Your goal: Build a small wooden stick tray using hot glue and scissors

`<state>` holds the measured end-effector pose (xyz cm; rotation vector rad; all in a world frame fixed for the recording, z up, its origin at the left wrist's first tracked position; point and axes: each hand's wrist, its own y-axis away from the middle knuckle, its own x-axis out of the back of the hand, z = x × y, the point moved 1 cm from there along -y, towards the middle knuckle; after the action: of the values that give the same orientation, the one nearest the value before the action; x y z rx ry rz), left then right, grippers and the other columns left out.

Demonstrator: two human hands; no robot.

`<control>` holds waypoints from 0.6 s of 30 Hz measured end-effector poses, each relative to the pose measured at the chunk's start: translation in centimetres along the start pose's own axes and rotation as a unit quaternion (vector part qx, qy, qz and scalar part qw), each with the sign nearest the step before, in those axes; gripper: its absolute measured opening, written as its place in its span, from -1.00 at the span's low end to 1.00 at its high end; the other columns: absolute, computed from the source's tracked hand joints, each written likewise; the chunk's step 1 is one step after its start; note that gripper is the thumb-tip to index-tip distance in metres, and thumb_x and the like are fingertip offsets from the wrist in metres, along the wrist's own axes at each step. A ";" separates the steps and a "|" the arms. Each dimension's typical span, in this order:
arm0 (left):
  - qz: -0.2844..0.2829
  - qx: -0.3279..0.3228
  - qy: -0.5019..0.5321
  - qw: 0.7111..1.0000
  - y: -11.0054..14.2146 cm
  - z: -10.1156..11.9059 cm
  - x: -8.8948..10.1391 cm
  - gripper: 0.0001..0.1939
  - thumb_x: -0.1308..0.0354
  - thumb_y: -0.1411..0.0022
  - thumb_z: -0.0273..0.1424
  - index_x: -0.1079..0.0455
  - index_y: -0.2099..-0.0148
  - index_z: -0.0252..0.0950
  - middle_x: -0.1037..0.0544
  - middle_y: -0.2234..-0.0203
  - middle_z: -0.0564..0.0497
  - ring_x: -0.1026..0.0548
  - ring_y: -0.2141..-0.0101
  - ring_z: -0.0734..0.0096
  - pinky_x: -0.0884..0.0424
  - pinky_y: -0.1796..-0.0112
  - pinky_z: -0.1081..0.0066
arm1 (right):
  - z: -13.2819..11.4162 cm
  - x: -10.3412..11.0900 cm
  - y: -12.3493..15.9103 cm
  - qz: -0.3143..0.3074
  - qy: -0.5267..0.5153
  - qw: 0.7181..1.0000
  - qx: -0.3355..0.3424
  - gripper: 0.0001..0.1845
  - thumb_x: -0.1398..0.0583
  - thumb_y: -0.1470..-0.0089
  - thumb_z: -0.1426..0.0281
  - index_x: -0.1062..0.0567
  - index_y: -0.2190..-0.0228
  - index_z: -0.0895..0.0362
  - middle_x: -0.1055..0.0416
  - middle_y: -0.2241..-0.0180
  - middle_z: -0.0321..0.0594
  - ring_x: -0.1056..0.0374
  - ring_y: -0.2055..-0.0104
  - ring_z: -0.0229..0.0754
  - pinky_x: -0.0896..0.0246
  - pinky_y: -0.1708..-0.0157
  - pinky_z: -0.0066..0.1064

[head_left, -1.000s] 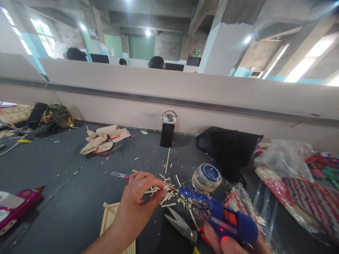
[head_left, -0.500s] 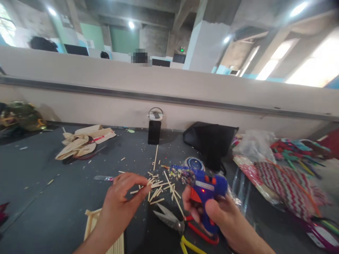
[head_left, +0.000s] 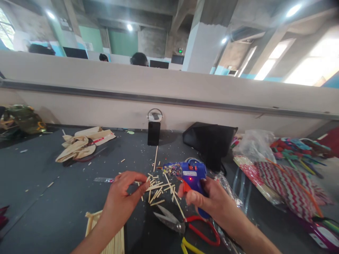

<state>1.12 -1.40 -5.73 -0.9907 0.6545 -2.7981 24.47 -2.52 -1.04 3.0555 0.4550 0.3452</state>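
My right hand is wrapped round the handle of a blue hot glue gun, whose red light glows. Its nozzle points left, above the heap of short wooden sticks. My left hand has thumb and forefinger pinched on a small wooden stick, mostly hidden by the fingertips. The nozzle and these fingertips are apart. Below the heap, scissors lie with blades spread, one handle red and one yellow. A panel of wooden sticks lies partly under my left forearm.
A phone leans upright near the partition. At the back left lies crumpled beige cloth. A black bag stands behind the glue gun. On the right are plastic wrapping and a zigzag-patterned textile.
My right hand has shifted the glue gun left and turned it slightly, bringing the nozzle nearer my left hand. My left hand keeps its pinch and has barely moved.
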 end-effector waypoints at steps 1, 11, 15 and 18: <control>0.003 -0.001 0.000 1.000 0.0 0.0 -0.1 -0.91 -0.21 -0.17 -0.31 -0.48 0.37 -0.16 -0.60 0.44 0.11 -0.55 0.38 0.33 -0.39 0.35 0.37 | -0.1 0.0 0.0 -0.004 -0.001 1.000 0.006 -0.57 -0.29 0.07 0.01 -0.53 0.40 0.13 -0.43 0.47 -0.28 -0.30 0.44 -0.24 -0.27 0.39 -0.43; 0.004 -0.036 0.004 0.999 0.0 1.3 -0.1 -0.94 -0.22 -0.17 -0.43 -0.44 0.37 -0.17 -0.58 0.45 0.15 -0.50 0.36 0.39 -0.27 0.20 0.30 | 1.0 0.6 1.4 0.008 0.054 0.998 0.031 -0.41 -0.22 0.19 -0.21 -0.53 0.46 0.07 -0.45 0.51 -0.28 -0.32 0.47 -0.20 -0.26 0.47 -0.46; 0.009 -0.047 0.016 0.999 0.3 1.8 0.0 -0.91 -0.22 -0.17 -0.48 -0.43 0.35 -0.17 -0.56 0.46 0.18 -0.49 0.35 0.42 -0.23 0.19 0.32 | 1.0 0.6 1.9 0.034 0.049 0.998 0.036 -0.43 -0.21 0.15 -0.20 -0.54 0.49 0.06 -0.47 0.53 -0.29 -0.36 0.48 -0.19 -0.30 0.47 -0.48; 0.003 -0.051 0.019 0.998 0.4 2.1 0.0 -0.90 -0.22 -0.17 -0.49 -0.42 0.34 -0.17 -0.55 0.45 0.18 -0.47 0.35 0.42 -0.21 0.19 0.34 | 1.0 0.7 2.0 0.038 0.061 0.997 0.030 -0.45 -0.22 0.14 -0.19 -0.53 0.51 0.06 -0.46 0.55 -0.29 -0.36 0.50 -0.18 -0.31 0.48 -0.47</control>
<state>2.38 -2.51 -4.45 -0.9531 0.8125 -2.8084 25.95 -4.20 -1.73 3.1283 0.3608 0.5332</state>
